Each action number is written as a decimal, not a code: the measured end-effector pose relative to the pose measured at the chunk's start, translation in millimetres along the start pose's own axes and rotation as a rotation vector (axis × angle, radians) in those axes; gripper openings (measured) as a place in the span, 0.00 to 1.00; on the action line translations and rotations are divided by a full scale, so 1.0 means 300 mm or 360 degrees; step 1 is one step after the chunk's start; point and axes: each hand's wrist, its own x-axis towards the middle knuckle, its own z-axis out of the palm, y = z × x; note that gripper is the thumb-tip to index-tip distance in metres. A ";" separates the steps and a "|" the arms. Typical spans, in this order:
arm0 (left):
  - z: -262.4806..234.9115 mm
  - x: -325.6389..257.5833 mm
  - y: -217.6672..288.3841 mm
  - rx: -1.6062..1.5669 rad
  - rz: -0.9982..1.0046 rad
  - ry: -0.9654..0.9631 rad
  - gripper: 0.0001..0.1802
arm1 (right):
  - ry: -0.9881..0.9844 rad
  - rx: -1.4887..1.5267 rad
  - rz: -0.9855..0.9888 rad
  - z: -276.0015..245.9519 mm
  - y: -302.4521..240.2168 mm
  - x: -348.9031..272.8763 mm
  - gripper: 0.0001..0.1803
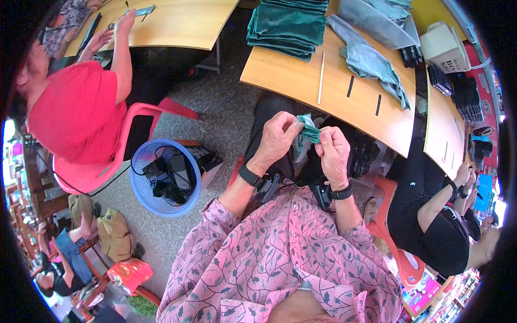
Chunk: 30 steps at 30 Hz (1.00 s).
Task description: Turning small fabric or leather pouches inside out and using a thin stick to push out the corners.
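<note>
In front of my body, a small piece of green cloth (309,132) with a pale side is pulled between my two hands. My left hand (276,141) pinches its left end between thumb and fingers. The other end sits in the closed fingers of my right hand (334,153). Some of the cloth hangs down between the hands, partly hidden. Beyond them, on the wooden table (280,72), lie a stack of dark green velvety pieces (285,29), a crumpled grey-green cloth (369,59), a thin pale stick (321,78) and two black strips (350,86).
A grey bin (371,24) of cloth stands at the table's far side. On the floor to my left is a blue basket (138,188) holding black devices and cables. One person in red (75,113) sits at the left, another in black (447,237) at the right.
</note>
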 end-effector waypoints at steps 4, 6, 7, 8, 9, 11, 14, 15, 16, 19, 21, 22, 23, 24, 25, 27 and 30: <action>-0.012 0.016 -0.015 0.0146 0.0076 0.0181 0.08 | -0.0173 -0.0226 -0.0277 0.020 -0.036 -0.033 0.09; -0.011 0.016 -0.019 0.0078 0.0067 0.0203 0.08 | -0.0307 -0.0368 -0.0313 0.028 -0.053 -0.048 0.07; -0.008 0.015 -0.019 0.0033 0.0067 0.0247 0.07 | -0.0352 -0.0457 -0.0347 0.031 -0.055 -0.056 0.08; -0.007 0.015 -0.018 -0.0011 0.0068 0.0295 0.07 | -0.0401 -0.0544 -0.0383 0.034 -0.055 -0.058 0.09; 0.000 0.014 -0.021 -0.0010 0.0068 0.0298 0.07 | -0.0404 -0.0543 -0.0384 0.036 -0.055 -0.057 0.09; 0.014 0.012 -0.025 -0.0187 0.0130 0.0361 0.07 | -0.0445 -0.0734 -0.0620 0.037 -0.055 -0.053 0.08; 0.007 0.006 -0.008 -0.0445 -0.0079 0.0253 0.06 | -0.0479 -0.1074 -0.0666 0.025 -0.064 -0.029 0.08; 0.009 0.005 -0.009 -0.0444 -0.0078 0.0251 0.06 | -0.0477 -0.1073 -0.0667 0.019 -0.067 -0.027 0.08; 0.013 0.004 -0.009 -0.0392 -0.0031 0.0254 0.06 | -0.0409 -0.1033 -0.0532 0.014 -0.070 -0.026 0.09; 0.024 -0.004 0.000 -0.0248 0.0037 0.0249 0.06 | -0.0275 -0.0955 -0.0287 0.017 -0.096 -0.022 0.11; 0.031 -0.013 0.004 -0.0154 0.0059 0.0240 0.06 | -0.0177 -0.0936 -0.0128 0.033 -0.111 -0.013 0.15; 0.039 -0.018 0.001 -0.0074 0.0110 0.0245 0.07 | -0.0174 -0.0935 -0.0128 0.034 -0.107 -0.007 0.15; 0.043 -0.021 0.003 0.0006 0.0162 0.0249 0.07 | -0.0228 -0.1053 -0.0218 0.035 -0.099 0.001 0.15; 0.042 -0.022 0.005 0.0006 0.0163 0.0247 0.07 | -0.0282 -0.1171 -0.0308 0.034 -0.088 0.008 0.15; 0.040 -0.024 0.009 0.0034 0.0156 0.0206 0.06 | -0.0302 -0.1228 -0.0306 0.028 -0.074 0.015 0.14; 0.041 -0.022 0.027 0.0063 0.0147 0.0169 0.05 | -0.0327 -0.1268 -0.0366 0.016 -0.066 0.025 0.14; 0.045 -0.013 0.041 0.0040 0.0418 0.0269 0.06 | -0.0334 -0.1469 -0.0540 0.002 -0.069 0.029 0.12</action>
